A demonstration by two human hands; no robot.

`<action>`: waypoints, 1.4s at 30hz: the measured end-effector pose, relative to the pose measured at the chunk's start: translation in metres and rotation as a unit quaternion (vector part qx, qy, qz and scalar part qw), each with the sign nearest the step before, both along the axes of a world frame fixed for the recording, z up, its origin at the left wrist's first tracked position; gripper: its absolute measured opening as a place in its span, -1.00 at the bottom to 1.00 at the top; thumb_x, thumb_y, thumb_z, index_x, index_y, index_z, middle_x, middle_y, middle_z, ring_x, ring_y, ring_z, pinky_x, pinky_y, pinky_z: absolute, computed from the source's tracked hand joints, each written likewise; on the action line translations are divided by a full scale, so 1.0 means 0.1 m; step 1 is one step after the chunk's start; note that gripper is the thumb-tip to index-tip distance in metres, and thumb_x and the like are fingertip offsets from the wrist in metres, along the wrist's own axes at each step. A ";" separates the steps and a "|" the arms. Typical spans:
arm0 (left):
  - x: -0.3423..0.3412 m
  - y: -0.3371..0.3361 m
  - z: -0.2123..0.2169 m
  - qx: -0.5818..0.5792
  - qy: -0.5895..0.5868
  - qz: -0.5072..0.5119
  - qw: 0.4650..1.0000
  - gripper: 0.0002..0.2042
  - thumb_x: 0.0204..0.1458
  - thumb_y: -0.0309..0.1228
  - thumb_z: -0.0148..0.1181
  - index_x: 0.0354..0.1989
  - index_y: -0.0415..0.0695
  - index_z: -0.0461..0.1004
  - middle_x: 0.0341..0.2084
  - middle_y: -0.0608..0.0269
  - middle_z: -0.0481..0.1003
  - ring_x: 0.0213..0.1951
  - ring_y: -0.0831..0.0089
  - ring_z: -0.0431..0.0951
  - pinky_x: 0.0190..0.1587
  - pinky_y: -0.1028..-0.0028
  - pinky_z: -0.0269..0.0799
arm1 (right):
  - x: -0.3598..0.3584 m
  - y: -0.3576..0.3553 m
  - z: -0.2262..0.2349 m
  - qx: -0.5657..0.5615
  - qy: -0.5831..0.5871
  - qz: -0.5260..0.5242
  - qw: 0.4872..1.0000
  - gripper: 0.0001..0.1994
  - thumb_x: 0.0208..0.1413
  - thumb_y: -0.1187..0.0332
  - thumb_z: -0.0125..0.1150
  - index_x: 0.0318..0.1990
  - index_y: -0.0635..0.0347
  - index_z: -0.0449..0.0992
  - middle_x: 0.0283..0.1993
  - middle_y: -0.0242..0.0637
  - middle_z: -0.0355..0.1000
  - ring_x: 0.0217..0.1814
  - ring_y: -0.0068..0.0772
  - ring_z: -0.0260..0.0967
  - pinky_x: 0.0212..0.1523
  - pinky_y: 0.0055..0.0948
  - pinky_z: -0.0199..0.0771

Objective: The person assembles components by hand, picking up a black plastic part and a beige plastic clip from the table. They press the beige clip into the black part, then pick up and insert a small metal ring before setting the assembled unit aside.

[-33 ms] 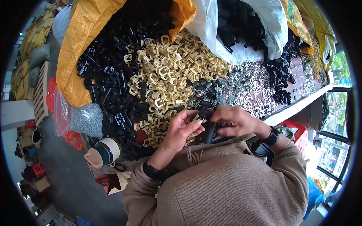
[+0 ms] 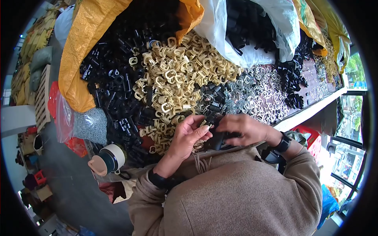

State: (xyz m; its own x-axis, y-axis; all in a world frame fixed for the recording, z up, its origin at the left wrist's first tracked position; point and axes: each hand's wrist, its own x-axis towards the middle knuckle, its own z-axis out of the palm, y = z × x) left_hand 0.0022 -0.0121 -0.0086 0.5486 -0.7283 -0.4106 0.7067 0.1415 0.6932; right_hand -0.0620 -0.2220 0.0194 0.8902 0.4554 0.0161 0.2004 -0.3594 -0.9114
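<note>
My left hand (image 2: 184, 138) is closed on a small black plastic fitting (image 2: 211, 118), gripped between thumb and fingers close to my body. Just right of it, my right hand (image 2: 247, 129) is bent with its fingertips against or very near the fitting; whatever they pinch is hidden. Under both hands lies a dark black piece (image 2: 215, 141), partly covered. Beyond the hands spreads a heap of beige plastic clips (image 2: 173, 74). To their right are small metal springs (image 2: 236, 96) and silvery bent wire clips (image 2: 267, 86).
Black tubular parts (image 2: 118, 94) pile up at left beside an orange woven sack (image 2: 76, 59). A clear bag of screws (image 2: 91, 126) and a cup with a white rim (image 2: 112, 157) stand at the left edge. White sacking (image 2: 252, 57) holds more black parts at the back.
My right hand has shifted slightly left, its fingers closer to the fitting. My left hand keeps hold of the fitting almost in place.
</note>
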 end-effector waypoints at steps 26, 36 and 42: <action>-0.05 0.21 0.09 0.042 -0.026 0.007 0.999 -0.68 -0.10 -0.48 0.10 -0.16 -0.30 0.24 -0.50 0.26 0.39 -0.51 0.59 0.40 -0.46 0.63 0.34 | -0.20 0.32 -0.14 0.253 0.210 0.034 0.944 -0.18 -0.14 0.46 0.13 0.20 0.06 -0.33 0.13 -0.08 -0.01 0.15 -0.24 0.01 0.09 -0.39 0.03; -0.04 0.22 0.14 0.053 -0.046 -0.079 0.994 -0.69 -0.13 -0.47 0.12 -0.16 -0.26 0.31 -0.57 0.37 0.37 -0.62 0.72 0.30 -0.57 0.71 0.24 | -0.11 0.14 -0.06 0.398 0.377 -0.060 0.834 -0.14 -0.13 0.09 0.12 0.20 0.09 -0.33 0.11 -0.05 0.03 -0.25 -0.45 0.28 -0.25 -0.56 0.29; -0.02 0.15 0.17 0.038 -0.044 -0.134 0.989 -0.71 -0.12 -0.44 0.11 -0.20 -0.25 0.31 -0.61 0.38 0.36 -0.61 0.71 0.30 -0.58 0.73 0.21 | 0.00 0.07 0.06 0.361 0.416 -0.029 0.834 -0.13 -0.15 -0.03 0.10 0.19 0.17 -0.26 0.02 -0.08 0.16 -0.42 -0.57 0.27 -0.40 -0.64 0.29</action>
State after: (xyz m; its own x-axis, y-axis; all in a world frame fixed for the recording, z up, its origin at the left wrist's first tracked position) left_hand 0.0001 0.0025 0.0084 0.3771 -0.8208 -0.4292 0.6477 -0.0976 0.7556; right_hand -0.0617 -0.2148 0.0257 0.7502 0.5505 -0.3663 -0.6077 0.3557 -0.7101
